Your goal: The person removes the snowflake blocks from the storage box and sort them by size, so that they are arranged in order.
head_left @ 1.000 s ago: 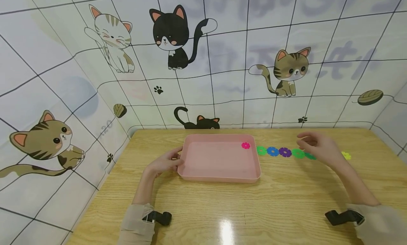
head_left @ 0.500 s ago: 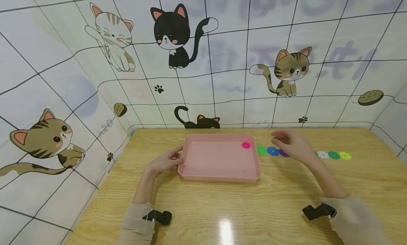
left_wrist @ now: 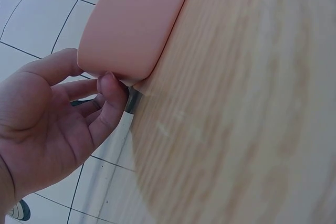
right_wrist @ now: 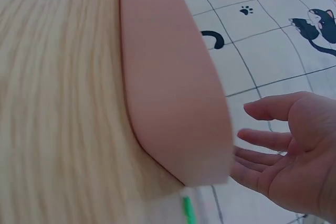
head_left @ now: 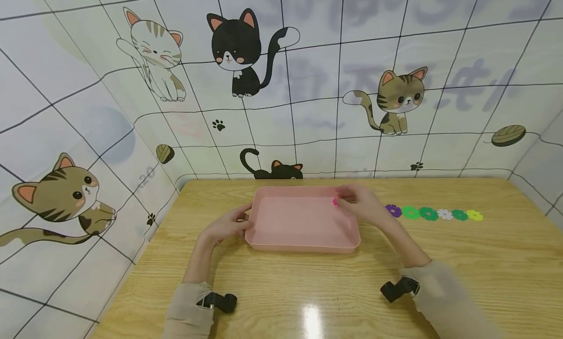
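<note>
A shallow pink tray (head_left: 299, 224) sits on the wooden table. My left hand (head_left: 226, 225) holds its left end; in the left wrist view, the thumb and curled fingers of that hand (left_wrist: 58, 114) meet at the tray's end wall (left_wrist: 126, 35). Over the tray's right end is my right hand (head_left: 362, 205), its fingertips close to a bright pink flower-shaped plastic disc (head_left: 335, 201) inside. The right wrist view has the right hand (right_wrist: 294, 150) with its fingers parted and loosely bent. The tray wall (right_wrist: 173, 93) hides the disc there.
Right of the tray runs a row of flower-shaped discs, among them purple (head_left: 393, 211), dark green (head_left: 428, 214), white (head_left: 445, 214) and yellow (head_left: 475, 215). My right hand covers the row's left part. A wall with cat drawings (head_left: 316, 99) stands behind the table (head_left: 272, 290).
My right hand has moved left along the row of discs, from above its right part to inside the tray's right end. The left hand and the tray have stayed put.
</note>
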Demonstrator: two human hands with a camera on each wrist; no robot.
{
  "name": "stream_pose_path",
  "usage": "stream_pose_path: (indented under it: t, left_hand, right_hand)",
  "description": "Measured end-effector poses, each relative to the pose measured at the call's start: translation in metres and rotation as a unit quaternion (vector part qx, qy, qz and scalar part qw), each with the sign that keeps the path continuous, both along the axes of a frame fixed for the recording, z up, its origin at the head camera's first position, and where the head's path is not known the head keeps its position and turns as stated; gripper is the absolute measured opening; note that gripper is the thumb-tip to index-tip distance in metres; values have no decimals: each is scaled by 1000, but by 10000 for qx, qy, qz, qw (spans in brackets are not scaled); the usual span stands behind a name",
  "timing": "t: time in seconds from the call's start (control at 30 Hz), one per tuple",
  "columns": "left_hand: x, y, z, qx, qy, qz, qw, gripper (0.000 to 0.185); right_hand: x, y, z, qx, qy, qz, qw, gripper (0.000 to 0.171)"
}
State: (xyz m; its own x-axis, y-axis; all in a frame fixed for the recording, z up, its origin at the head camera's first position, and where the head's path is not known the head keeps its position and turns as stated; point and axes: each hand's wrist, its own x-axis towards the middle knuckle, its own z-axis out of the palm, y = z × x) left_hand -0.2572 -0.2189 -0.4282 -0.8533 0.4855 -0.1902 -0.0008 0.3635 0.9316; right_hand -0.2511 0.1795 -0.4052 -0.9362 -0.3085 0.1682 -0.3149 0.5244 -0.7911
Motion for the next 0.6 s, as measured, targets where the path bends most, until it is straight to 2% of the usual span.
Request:
stream_pose_path:
  t: [0.2,0.4,0.5,0.6]
  left_hand:
    - [0,0,0,-10,-6,-6,10000,68]
    - [1,2,0,31,1,-83,10000,69]
    - [1,2,0,18,-19,-42,10000,69]
    - [0,1,-1,16,-7,-32,10000,69]
  right_hand:
    - [-4,-23,-6,292,-408,-268,9984,58]
    - [-8,-34,-11,636,-545,-551,9950,60]
    - [-9,-36,-14,579,-619,-491,9952,57]
    - [-11,-38,-16,310,-677,-388,9965,52]
